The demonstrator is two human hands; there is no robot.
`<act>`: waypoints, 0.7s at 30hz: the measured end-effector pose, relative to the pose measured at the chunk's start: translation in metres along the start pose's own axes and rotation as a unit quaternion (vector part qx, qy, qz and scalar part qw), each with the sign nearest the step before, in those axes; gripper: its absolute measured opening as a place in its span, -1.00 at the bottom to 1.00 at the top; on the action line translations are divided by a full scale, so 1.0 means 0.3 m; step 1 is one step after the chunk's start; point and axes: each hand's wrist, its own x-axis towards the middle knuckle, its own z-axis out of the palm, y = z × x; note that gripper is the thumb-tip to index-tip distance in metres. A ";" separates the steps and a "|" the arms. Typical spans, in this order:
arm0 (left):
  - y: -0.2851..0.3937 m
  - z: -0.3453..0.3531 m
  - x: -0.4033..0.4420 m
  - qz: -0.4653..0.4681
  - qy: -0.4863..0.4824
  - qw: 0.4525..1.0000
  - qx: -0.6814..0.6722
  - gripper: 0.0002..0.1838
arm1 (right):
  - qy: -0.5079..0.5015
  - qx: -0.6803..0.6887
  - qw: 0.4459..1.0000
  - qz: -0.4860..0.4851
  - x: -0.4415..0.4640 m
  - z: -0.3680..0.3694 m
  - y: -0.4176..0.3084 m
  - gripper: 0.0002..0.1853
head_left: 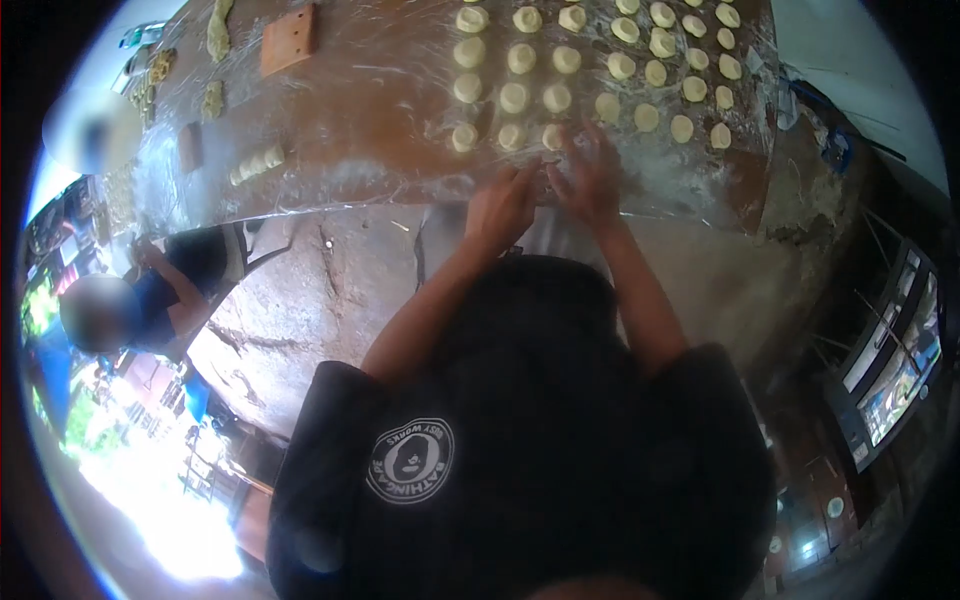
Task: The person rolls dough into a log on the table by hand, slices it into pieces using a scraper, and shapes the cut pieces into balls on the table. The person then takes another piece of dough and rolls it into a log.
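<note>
My left hand (500, 208) is at the near edge of the floured brown table (370, 120), its fingers pressed together; anything between them is too small to make out. Beside it, my right hand (590, 182) has its thumb and fingers apart, slightly blurred, with nothing visible in it. The fingertips of my right hand are close to a round dough piece (552, 137) and partly overlap it; contact is unclear. Several flattened pale dough rounds (514, 97) lie in rows beyond both hands and off to the right.
A reddish-brown block (288, 42) and a dough strip (258, 164) lie on the table's left part. Another person (175, 290) is at the left, an arm reaching to the table. A dark-framed object with a glossy panel (895, 350) stands at the right.
</note>
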 end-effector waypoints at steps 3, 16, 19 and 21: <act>-0.080 -0.056 -0.092 -0.022 0.020 0.997 -0.067 -0.57 | 0.042 0.000 0.999 -0.032 -0.003 0.011 -0.018 -0.25; -0.671 -0.406 -0.390 -0.308 0.229 0.828 -0.407 -0.61 | -0.188 0.301 0.925 -0.133 0.639 0.457 -0.958 -0.57; -0.839 -0.476 -0.410 -0.329 0.259 0.749 -0.513 -0.60 | -0.186 0.210 0.944 -0.174 0.762 0.725 -1.161 -0.49; -0.929 -0.530 -0.417 -0.334 0.251 0.697 -0.583 -0.62 | -0.204 0.135 0.953 -0.180 0.801 0.824 -1.231 -0.44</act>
